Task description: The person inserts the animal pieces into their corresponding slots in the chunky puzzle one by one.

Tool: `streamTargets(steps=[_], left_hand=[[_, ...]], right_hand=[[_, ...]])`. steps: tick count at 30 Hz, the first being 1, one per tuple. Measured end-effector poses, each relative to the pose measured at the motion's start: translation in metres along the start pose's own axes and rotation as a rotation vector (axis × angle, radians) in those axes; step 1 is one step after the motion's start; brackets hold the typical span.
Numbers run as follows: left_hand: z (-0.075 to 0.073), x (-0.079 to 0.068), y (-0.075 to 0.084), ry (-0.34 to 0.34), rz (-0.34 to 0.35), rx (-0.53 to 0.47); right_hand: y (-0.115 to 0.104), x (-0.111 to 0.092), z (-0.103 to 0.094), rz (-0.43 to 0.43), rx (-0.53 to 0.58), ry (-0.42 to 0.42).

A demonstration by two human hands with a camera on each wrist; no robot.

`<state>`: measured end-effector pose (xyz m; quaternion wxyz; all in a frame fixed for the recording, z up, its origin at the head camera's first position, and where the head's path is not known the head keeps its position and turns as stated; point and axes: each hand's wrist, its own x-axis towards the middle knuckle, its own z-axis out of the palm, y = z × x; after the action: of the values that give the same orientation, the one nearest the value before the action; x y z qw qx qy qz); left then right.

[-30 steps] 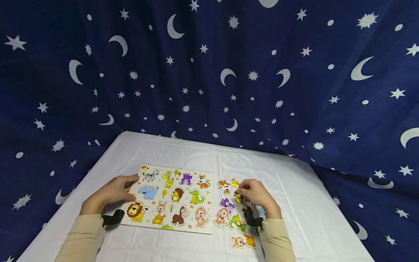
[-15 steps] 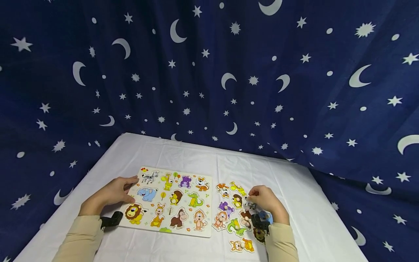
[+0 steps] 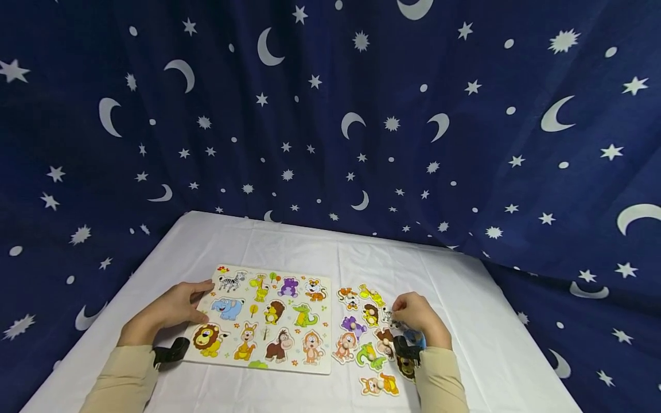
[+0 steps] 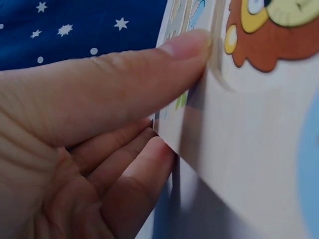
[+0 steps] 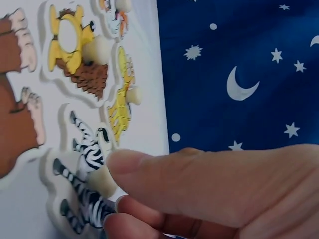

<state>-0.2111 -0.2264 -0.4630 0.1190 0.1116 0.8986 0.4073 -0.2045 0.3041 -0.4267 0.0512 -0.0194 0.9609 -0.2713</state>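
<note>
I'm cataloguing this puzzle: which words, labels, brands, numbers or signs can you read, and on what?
None readable.
The puzzle board and knobbed animal pieces: only pictures visible.
The blue backdrop: only stars, moons and dots.
The black wrist cameras: any lettering would be too small to read.

dim, slightly soft wrist views
</note>
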Motion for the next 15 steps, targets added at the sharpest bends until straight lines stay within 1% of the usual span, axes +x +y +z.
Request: streamTargets(steps=[3,7,15], left_hand=[[0.0002,-0.0008,0.0006,-0.003,0.009,-0.007],[0.0028,-0.0006,0.0016,-0.013,0.012,-0.020],[0.0069,0.0033,0.0045,0.001,0.012,-0.016]], right_hand=[[0.0010,0.0005,0.0027,0.009,0.005,-0.006],[0.0033,0.0011,0.0057,0.042,0.020,-0.018],[0.0067,0.0054,0.0091,0.000,0.027,-0.005]])
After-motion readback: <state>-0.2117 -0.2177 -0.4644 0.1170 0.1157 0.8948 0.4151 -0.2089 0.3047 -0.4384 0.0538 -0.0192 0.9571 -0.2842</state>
